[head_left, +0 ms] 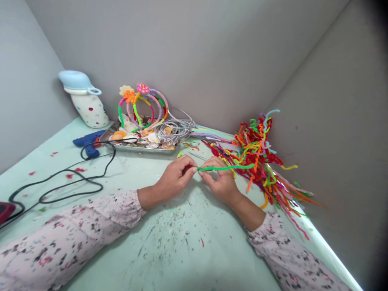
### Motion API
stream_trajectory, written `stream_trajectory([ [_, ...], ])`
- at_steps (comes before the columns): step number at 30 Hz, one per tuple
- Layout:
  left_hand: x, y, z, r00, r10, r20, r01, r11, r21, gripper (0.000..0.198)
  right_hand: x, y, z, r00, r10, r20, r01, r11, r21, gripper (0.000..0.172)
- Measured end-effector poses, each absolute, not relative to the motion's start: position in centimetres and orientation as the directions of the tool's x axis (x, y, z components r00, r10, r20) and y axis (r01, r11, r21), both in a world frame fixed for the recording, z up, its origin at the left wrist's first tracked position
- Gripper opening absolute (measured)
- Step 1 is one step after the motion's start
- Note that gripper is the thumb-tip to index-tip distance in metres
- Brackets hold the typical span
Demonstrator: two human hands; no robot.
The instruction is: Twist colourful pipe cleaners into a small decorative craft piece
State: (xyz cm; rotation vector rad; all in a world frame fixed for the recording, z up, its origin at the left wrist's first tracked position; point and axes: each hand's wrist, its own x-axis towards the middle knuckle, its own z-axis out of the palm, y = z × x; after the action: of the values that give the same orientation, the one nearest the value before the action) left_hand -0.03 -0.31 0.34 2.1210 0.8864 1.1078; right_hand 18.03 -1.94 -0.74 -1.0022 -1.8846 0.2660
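Left hand (pixel 177 176) pinches one end of a fuzzy green pipe cleaner (pixel 233 166), thumb & fingers closed on it, w/ a bit of red showing in the grip. Right hand (pixel 220 182) grasps the same stem just beside it, fingers curled. Stem runs btwn both hands & out past the right one, toward a tangled pile of multicoloured pipe cleaners (pixel 257 153). Beyond the left hand: flat metal tray (pixel 136 147) w/ shells, blue glue gun (pixel 88 141), black cord (pixel 75 178).
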Motion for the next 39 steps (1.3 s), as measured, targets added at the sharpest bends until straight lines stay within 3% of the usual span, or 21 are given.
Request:
stream_trajectory([
  [10,-0.11,-0.30,0.16,0.484,0.730,0.483,0.326,-0.662,0.675,0.011,18.10,-1.87,-0.86,-0.148,0.824,0.547,0.506,0.538,-0.674,0.011],
  [17,-0.11,-0.31,0.21,0.453,0.762,0.463,0.319,-0.624,0.713,0.011,18.12,-1.70,-0.76,-0.184,0.813,0.553,0.490,0.563,-0.666,0.011],
  [39,-0.06,-0.36,0.21,0.495,0.727,0.475,0.353,-0.668,0.655,0.012,18.31,-1.60,-0.73,-0.220,0.836,0.503,0.435,0.545,-0.717,0.017],
])
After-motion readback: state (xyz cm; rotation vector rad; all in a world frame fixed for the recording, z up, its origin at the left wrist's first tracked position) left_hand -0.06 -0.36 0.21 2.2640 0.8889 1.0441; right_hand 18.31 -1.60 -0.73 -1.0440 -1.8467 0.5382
